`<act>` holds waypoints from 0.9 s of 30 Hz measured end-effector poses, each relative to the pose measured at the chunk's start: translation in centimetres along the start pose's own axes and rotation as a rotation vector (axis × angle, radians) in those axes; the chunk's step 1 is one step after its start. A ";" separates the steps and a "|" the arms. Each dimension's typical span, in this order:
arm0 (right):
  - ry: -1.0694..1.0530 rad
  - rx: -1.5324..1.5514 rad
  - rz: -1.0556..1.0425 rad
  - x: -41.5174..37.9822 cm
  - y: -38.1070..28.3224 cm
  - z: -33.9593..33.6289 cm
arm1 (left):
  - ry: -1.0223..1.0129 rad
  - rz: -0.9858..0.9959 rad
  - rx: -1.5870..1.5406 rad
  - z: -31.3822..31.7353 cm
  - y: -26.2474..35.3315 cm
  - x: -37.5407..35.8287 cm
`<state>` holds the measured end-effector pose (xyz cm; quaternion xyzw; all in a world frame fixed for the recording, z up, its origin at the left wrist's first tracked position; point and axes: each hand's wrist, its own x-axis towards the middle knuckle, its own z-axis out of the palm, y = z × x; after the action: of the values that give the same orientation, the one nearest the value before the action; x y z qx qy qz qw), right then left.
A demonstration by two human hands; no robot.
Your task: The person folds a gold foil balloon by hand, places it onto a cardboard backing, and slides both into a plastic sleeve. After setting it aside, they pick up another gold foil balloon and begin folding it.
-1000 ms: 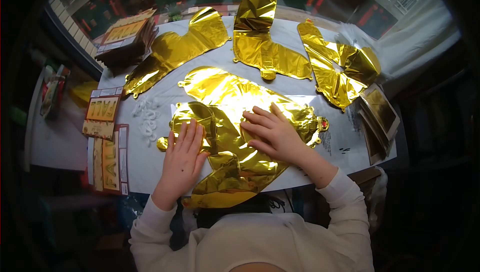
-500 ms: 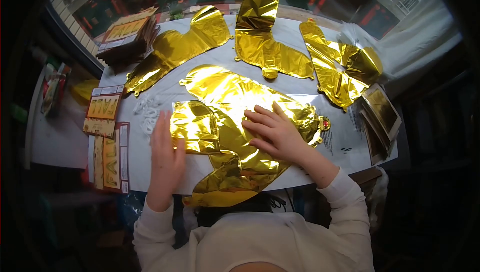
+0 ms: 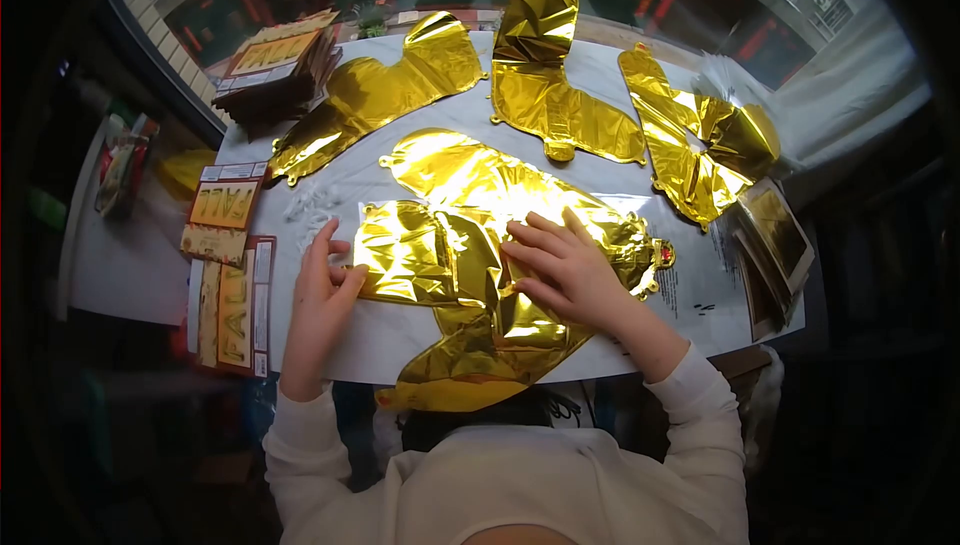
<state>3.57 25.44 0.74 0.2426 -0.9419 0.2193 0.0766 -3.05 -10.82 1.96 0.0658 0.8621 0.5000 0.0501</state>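
Note:
A shiny gold foil balloon, uninflated and partly folded over, lies flat in the middle of the table. My right hand rests on its centre with fingers spread. At the left edge of the folded foil flap is my left hand, fingers apart and lightly bent, thumb close to or touching the edge. Nothing shows in its grasp. Three more flat gold foil balloons lie behind: one at left, one in the middle and one at right.
A stack of "FALL" packets stands at the back left, with two more packets along the left edge. White stringy bits lie near my left hand. Brown card sleeves and a clear plastic sheet are at right.
My left hand has drawn slightly left from the foil flap, its fingers bending more. My right hand stays on the balloon. The whole view has shifted a little.

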 end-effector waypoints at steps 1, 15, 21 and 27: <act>0.004 0.004 0.004 0.0 -0.1 0.0 | 0.007 0.034 0.020 0.2 0.0 0.0; 0.024 0.012 -0.012 -0.1 0.3 0.3 | -0.375 0.631 0.580 6.4 4.4 -1.3; 0.045 0.014 -0.018 -0.2 0.5 0.7 | -0.377 0.655 0.770 7.1 3.4 -1.2; 0.067 0.004 -0.031 -0.2 0.6 0.8 | -0.403 0.675 0.798 7.0 3.7 -1.2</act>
<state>3.46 25.66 -0.24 0.2500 -0.9345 0.2278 0.1112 -0.61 -3.27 1.71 0.4462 0.8890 0.1009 0.0221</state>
